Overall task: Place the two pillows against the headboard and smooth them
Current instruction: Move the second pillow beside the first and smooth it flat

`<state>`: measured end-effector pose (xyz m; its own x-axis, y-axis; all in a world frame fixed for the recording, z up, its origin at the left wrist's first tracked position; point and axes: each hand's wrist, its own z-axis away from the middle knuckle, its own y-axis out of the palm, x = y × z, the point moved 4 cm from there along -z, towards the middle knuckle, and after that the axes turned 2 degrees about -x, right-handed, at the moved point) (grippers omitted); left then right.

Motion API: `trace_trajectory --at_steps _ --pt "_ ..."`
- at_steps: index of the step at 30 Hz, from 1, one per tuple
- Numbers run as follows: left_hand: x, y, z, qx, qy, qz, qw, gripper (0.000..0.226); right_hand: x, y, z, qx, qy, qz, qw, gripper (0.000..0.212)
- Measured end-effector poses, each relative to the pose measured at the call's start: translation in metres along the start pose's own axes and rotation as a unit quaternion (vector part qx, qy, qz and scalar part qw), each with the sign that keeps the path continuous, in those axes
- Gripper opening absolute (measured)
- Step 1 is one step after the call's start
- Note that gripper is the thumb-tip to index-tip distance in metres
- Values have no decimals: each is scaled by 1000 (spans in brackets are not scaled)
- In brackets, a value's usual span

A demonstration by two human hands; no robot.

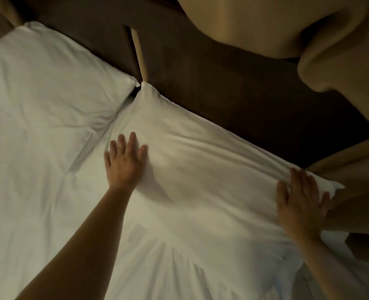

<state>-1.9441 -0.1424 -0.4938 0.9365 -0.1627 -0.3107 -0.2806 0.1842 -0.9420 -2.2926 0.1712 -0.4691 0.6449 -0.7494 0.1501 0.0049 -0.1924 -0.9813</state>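
With both pillows lying against the headboard [222, 87], the left hand [125, 163] and right hand [300, 202] rest flat and open, gripping nothing, on the near pillow [211, 169]; outward strokes toward its corners would best smooth it, then the far pillow [49, 87].

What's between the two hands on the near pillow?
Only bare pillow: the left hand and right hand lie flat on the near pillow, with creased white fabric between them in the head view.
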Motion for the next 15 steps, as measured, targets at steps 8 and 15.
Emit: trace_trajectory --at_steps 8,15 --pt "-107 14 24 -10 206 17 978 61 100 12 -22 25 -83 -33 996 59" --pt "-75 50 21 32 181 -22 983 64 12 34 -16 62 -33 -24 997 68"
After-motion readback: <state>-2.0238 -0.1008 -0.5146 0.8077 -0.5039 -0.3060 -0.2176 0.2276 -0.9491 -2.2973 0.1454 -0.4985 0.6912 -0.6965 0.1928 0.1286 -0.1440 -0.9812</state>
